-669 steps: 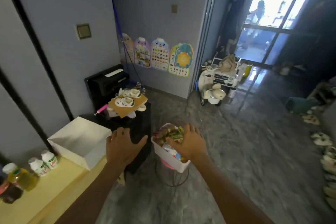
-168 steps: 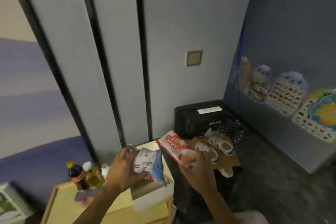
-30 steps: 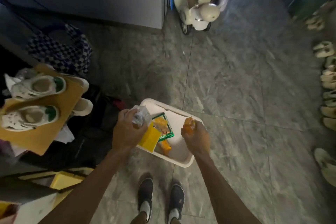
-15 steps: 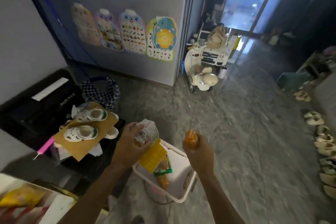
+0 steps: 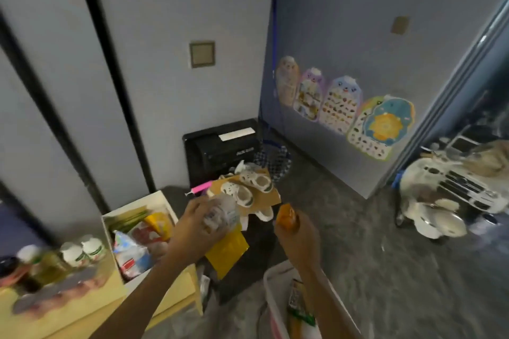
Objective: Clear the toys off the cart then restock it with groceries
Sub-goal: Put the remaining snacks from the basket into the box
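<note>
**Both hands loaded above the tray and the box**

The left hand (image 5: 192, 228) has its grip closed around two things at once — a clear crinkled packet (image 5: 221, 213) high in the fingers and a flat yellow packet (image 5: 225, 252) hanging below the palm. The right hand (image 5: 298, 231) is clenched on a small orange packet (image 5: 286, 216), whose top pokes out above the knuckles. The two hands are held near each other in the air, not touching.

Below the right forearm sits the white cart tray (image 5: 271, 283), with a green-edged snack packet (image 5: 298, 303) lying inside it; much of the tray is cut off by the lower edge of the view. To the left of the left hand, a white box (image 5: 137, 205) stands on a yellow desk (image 5: 176, 294) and is filled with more packets — red, yellow, blue and white wrappers, blurred. Further left on the desk stand several small bottles (image 5: 82, 249), also blurred.

Behind the hands, a pair of white child's shoes (image 5: 248, 190) rests on a piece of brown cardboard (image 5: 264, 197), with a pink stick (image 5: 201, 188) just beside it. A black machine (image 5: 220, 148) sits against the wall behind them. Picture charts (image 5: 341, 110) are stuck low on the blue wall, and a white ride-on toy car (image 5: 451, 190) stands on the grey floor at far right.
</note>
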{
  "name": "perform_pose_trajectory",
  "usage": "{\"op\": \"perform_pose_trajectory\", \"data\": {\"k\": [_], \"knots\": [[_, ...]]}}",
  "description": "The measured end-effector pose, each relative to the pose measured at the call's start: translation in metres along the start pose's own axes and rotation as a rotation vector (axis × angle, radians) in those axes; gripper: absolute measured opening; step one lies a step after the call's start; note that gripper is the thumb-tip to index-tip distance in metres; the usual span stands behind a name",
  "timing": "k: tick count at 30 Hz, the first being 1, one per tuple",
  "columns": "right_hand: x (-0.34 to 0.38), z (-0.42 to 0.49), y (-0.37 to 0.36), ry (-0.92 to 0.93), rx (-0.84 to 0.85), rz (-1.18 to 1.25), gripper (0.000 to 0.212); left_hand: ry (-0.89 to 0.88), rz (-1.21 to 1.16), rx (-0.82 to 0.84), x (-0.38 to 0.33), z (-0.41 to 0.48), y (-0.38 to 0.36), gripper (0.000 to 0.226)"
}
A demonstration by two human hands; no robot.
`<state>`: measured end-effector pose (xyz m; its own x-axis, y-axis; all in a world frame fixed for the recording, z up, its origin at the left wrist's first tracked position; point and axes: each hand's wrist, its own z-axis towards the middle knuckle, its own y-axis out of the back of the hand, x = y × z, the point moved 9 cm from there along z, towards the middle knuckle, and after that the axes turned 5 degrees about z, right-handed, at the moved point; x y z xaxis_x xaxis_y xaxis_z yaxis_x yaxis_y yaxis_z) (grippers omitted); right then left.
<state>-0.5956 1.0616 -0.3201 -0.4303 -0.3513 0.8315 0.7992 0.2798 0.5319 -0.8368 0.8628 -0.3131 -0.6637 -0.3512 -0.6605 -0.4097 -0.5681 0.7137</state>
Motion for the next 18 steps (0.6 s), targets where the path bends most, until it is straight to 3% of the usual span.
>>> {"op": "perform_pose_trajectory", "data": {"k": [6, 11, 18], "knots": [[0.076, 0.011, -0.128, 0.214, 0.162, 0.022, 0.05, 0.171, 0.06, -0.137, 0.092, -0.031, 0.09, 0.071], [0.132, -0.003, -0.222, 0.309, 0.344, 0.023, 0.028, 0.333, 0.062, -0.213, 0.171, -0.061, 0.129, 0.072], [0.164, 0.01, -0.322, 0.285, 0.476, -0.018, 0.025, 0.409, 0.062, -0.22, 0.246, -0.038, 0.158, 0.07]]}}
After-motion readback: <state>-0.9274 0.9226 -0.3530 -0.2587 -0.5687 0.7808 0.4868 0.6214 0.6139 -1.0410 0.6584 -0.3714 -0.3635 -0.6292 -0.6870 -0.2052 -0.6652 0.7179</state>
